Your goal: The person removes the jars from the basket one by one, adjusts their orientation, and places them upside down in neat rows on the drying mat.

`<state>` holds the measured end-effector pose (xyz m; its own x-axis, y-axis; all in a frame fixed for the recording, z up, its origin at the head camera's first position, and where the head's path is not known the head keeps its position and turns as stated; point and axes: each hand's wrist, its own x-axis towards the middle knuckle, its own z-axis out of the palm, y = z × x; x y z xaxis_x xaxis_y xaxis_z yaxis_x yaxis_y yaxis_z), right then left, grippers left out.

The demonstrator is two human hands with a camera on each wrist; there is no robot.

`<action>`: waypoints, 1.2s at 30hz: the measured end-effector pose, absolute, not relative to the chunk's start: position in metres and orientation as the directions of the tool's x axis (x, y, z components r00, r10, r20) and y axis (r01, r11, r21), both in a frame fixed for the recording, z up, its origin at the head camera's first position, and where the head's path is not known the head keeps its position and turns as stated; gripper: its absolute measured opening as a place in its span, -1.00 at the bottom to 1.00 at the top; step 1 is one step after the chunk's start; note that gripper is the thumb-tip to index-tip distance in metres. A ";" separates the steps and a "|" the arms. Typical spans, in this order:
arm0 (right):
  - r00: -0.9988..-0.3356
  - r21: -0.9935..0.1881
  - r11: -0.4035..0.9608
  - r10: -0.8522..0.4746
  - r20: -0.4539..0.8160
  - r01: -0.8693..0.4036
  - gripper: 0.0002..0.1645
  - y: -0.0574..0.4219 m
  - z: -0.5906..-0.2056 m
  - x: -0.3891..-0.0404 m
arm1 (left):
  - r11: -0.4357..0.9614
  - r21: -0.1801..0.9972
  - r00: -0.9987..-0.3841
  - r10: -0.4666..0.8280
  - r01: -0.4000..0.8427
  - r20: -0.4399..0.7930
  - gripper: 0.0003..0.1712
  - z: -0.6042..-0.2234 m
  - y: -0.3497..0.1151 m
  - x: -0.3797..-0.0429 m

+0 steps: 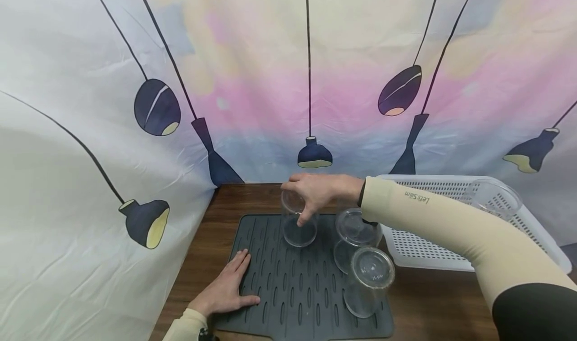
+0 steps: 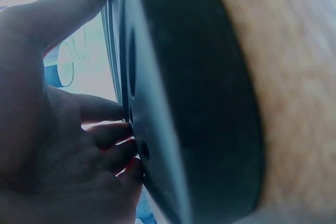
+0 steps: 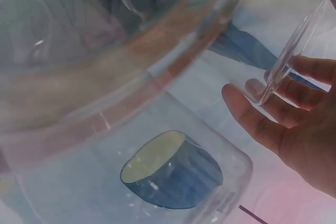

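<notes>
Holding a clear glass (image 1: pixel 299 235) in the grip of the right hand (image 1: pixel 313 192), with the thumb on its near side and the fingers curved round its upper end. Standing it, to all appearance, at 12 o'clock on the dark mat (image 1: pixel 288 283) — hard to say whether fully seated. Resting the left hand (image 1: pixel 227 287) on the mat's edge at 9 o'clock, with fingers straight, thumb spread and nothing held. Sharing the mat with a second glass (image 1: pixel 358 227) at 2 o'clock and a third glass (image 1: pixel 371 275) between 3 and 4, overlapping in the head view, so impossible to call touching or apart. Extending beyond, between 2 and 3 o'clock, to a white basket (image 1: pixel 423 255) on the desk (image 1: pixel 205 231), with a fourth glass (image 1: pixel 491 201) inside at the basket's own 1 o'clock. Judging by the layout, probably at the step of setting a glass down on the mat. Calls next, on that reading, for steadying the base flat, loosening the fingers and lifting straight up — without nudging the second glass.
</notes>
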<state>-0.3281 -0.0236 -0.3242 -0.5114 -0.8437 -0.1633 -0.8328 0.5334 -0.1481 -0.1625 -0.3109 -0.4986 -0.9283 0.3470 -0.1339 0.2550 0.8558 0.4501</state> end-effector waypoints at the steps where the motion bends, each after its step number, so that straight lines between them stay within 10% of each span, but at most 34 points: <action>1: -0.515 -0.153 0.537 -0.842 -0.163 -0.830 0.24 -0.024 -0.324 -0.328 | 0.856 0.450 -0.928 0.347 0.255 -0.134 0.31 -0.498 -0.311 -0.163; 36: -0.502 -0.132 0.528 -0.845 -0.184 -0.839 0.23 -0.023 -0.335 -0.332 | 0.860 0.447 -0.928 0.343 0.248 -0.143 0.32 -0.499 -0.310 -0.163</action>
<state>-0.3322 -0.0227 -0.3345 -0.5025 -0.8448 -0.1839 -0.8392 0.5277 -0.1316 -0.1634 -0.3096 -0.4990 -0.9285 0.3427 -0.1431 0.2485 0.8596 0.4466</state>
